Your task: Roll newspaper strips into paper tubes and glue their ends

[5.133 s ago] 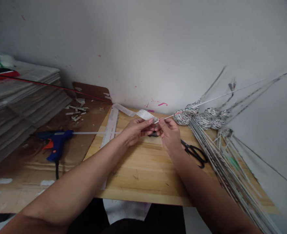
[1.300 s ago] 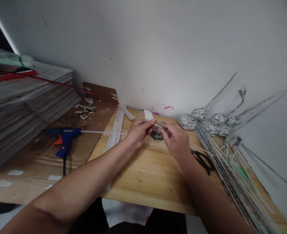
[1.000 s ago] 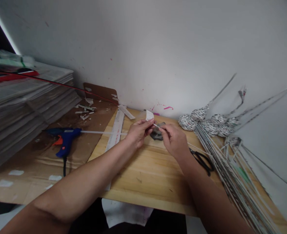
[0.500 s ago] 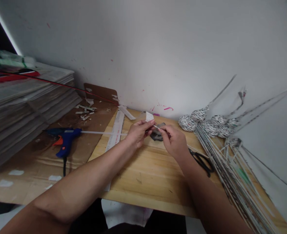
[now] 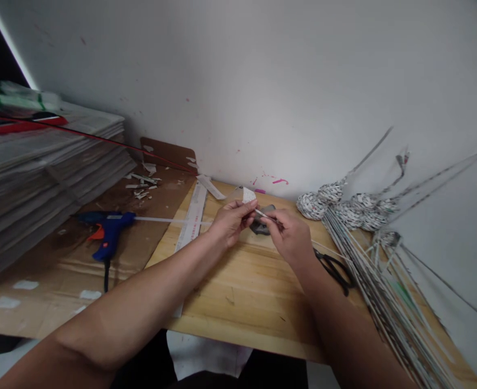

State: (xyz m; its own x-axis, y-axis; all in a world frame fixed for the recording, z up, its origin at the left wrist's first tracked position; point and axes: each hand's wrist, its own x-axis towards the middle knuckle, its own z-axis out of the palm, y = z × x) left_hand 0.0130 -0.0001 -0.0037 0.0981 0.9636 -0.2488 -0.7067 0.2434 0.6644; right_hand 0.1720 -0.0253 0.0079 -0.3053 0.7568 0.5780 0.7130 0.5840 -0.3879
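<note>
My left hand (image 5: 235, 217) pinches a printed paper strip (image 5: 249, 194), whose loose end fans up above the thumb. From there the paper runs on as a thin rolled paper stick (image 5: 260, 212) into my right hand (image 5: 289, 231), closed around it with thumb and fingers. The stick's far end (image 5: 331, 250) shows beyond the right hand, pointing right. Behind the hands lies a dark grey object (image 5: 263, 221), partly hidden, its kind unclear. Just right of my right wrist are black-handled scissors (image 5: 337, 270), their blades mostly hidden.
A blue glue gun (image 5: 111, 232) lies on cardboard (image 5: 60, 302) at left, beside stacked newspapers (image 5: 55, 146). Paper strips (image 5: 192, 216) lie on the wooden table (image 5: 254, 302). At right are woven paper balls (image 5: 312, 205) and a bundle of paper sticks (image 5: 368, 281).
My right hand has shifted very slightly and its fingers have turned on the stick. The stick's far end shows longer beyond the hand. My left hand keeps its pinch.
</note>
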